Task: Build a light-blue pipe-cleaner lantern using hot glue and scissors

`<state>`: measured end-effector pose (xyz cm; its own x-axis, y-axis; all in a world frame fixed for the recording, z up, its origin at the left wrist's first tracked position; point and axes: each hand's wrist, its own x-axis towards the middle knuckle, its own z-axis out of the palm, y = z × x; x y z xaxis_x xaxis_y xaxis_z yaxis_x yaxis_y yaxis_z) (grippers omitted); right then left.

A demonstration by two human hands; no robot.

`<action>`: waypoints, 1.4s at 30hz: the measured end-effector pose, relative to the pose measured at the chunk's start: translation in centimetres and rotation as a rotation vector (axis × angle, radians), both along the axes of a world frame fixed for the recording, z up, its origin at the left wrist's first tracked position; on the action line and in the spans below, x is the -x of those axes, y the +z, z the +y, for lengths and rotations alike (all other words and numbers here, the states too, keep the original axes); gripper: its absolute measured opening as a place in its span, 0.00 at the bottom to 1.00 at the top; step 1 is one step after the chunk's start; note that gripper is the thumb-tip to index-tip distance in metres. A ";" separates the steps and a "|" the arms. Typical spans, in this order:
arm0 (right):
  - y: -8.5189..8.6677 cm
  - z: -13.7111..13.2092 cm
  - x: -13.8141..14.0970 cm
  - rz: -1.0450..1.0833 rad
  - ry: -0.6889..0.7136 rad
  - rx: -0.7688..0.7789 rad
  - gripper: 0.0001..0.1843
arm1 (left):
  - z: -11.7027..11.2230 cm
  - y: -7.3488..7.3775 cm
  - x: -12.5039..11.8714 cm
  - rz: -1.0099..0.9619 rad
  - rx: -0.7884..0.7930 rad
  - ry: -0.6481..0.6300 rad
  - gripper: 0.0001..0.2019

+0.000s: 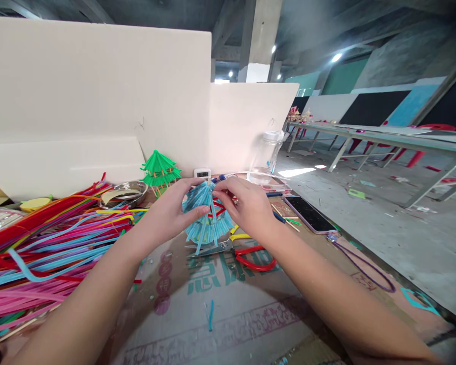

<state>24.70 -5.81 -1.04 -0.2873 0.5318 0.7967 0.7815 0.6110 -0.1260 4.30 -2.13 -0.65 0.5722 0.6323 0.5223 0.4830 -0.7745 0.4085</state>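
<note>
A light blue tiered model made of pipe cleaners [203, 230] stands in front of me, its strips fanning down like a thatched roof. Red strips show through a gap on its right side. My left hand [173, 210] wraps the model's upper left, thumb across the front. At the upper right, my right hand [245, 203] has thumb and fingers pinched together on a blue pipe cleaner strip near the peak. Below the model lie scissors [256, 257] with red handles, blades pointing left. Behind stands a similar green model [160, 170] on wooden sticks.
Many coloured pipe cleaners [72, 243] are heaped at the left, beside a metal bowl [123, 195]. A small digital timer [202, 174], a clear plastic jug [265, 157] and a phone [310, 214] stand or lie toward the back and right. A cut blue piece [211, 315] lies in front.
</note>
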 end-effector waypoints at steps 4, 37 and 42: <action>0.8 -0.3 -0.2 0.160 0.010 0.075 0.06 | 0.4 -0.2 0.2 -0.026 0.057 0.019 0.29; 0.0 -0.5 0.8 -0.368 0.056 0.138 0.09 | 1.8 -0.2 1.0 -0.039 0.095 0.068 0.22; -0.4 -0.6 1.4 -0.413 0.021 0.142 0.08 | 1.7 -0.2 0.9 -0.046 0.106 0.082 0.23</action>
